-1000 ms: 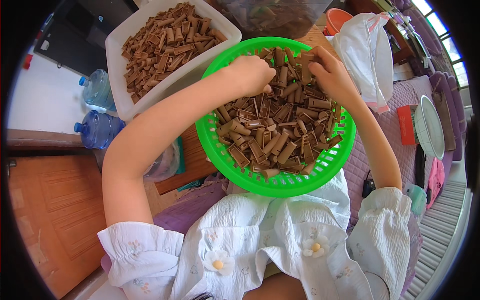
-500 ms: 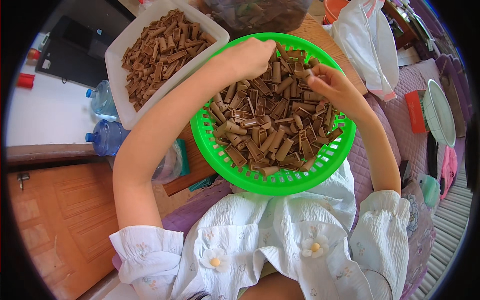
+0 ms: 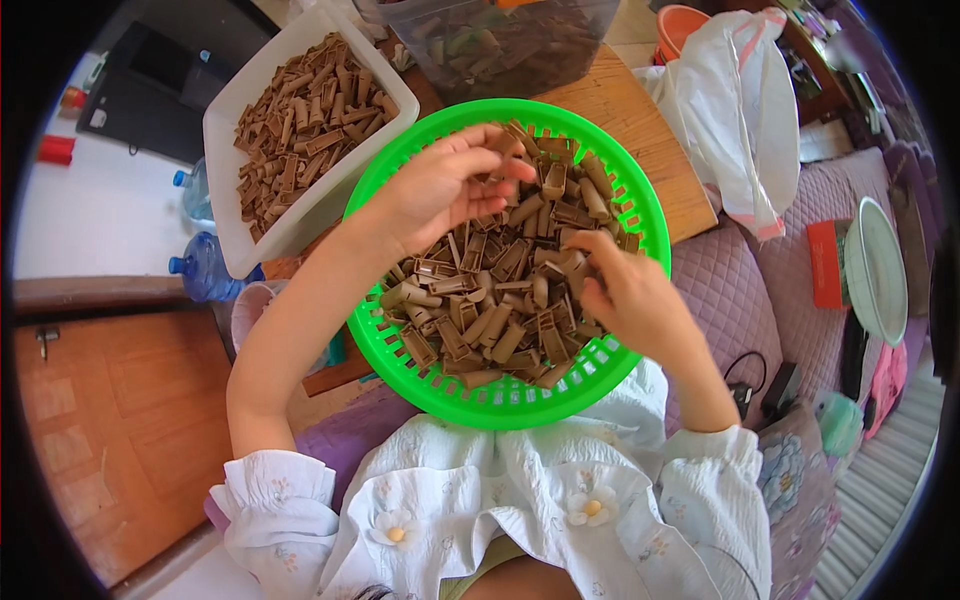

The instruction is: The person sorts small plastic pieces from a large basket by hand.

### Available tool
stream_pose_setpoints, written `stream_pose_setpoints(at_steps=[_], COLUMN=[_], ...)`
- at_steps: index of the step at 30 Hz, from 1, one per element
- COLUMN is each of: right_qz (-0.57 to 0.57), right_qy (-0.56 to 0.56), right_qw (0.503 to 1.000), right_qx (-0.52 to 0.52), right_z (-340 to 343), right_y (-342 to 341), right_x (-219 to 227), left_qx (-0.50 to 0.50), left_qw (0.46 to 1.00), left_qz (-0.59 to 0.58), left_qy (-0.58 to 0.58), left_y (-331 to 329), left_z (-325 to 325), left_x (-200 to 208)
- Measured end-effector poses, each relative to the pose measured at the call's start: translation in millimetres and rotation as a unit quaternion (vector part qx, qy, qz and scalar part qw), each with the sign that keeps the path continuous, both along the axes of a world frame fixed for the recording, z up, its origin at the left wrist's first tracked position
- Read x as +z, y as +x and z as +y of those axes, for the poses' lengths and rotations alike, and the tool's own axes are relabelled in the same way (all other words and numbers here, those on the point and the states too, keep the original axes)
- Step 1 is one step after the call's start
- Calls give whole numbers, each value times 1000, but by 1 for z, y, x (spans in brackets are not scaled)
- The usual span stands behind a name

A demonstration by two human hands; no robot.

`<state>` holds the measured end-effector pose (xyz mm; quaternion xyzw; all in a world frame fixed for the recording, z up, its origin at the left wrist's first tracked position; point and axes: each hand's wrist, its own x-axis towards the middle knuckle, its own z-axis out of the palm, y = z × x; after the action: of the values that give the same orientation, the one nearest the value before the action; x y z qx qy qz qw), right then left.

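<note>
Wooden bench (image 3: pixel 640 140) is behind the work, w/ a purple quilted cover (image 3: pixel 725 295) to its right. From my remote seat I see the L hand (image 3: pixel 435 190) above the back-left part of the basket, fingers loosely curled & a bit apart; a brown piece is at the fingertips, but I can't tell if they grip it. R hand (image 3: pixel 632 295) is low at the right side of the heap, thumb & index finger narrow around another piece; grip also can't be told. Brown pieces (image 3: pixel 490 325) lie mixed in the green basket (image 3: pixel 510 415), whose front is over the person's white dress (image 3: pixel 430 500). Further out, back-left, a white tub (image 3: pixel 228 215) has more such pieces; behind the basket, a see-through box (image 3: pixel 420 40), contents unclear. White sack (image 3: pixel 730 120) is back-right, next to an orange bucket (image 3: pixel 680 28).
</note>
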<state>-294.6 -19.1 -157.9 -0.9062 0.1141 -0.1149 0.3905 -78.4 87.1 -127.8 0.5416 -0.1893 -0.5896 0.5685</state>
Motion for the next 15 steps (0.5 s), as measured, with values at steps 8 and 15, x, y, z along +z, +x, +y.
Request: stream_pose_setpoints(at_steps=[8,15], right_qz=[51,-41], right_qy=[84,226], right_qw=[993,973], right_qx=[60,14], right_z=[-4,-29], right_y=[9,0], right_x=[10,-9], left_qx=[163,119], left_qw=[984,987], left_qz=[-57,-99], left_qy=[-33,37], left_y=[6,0], left_z=[-15,-9], left_x=[5,-25])
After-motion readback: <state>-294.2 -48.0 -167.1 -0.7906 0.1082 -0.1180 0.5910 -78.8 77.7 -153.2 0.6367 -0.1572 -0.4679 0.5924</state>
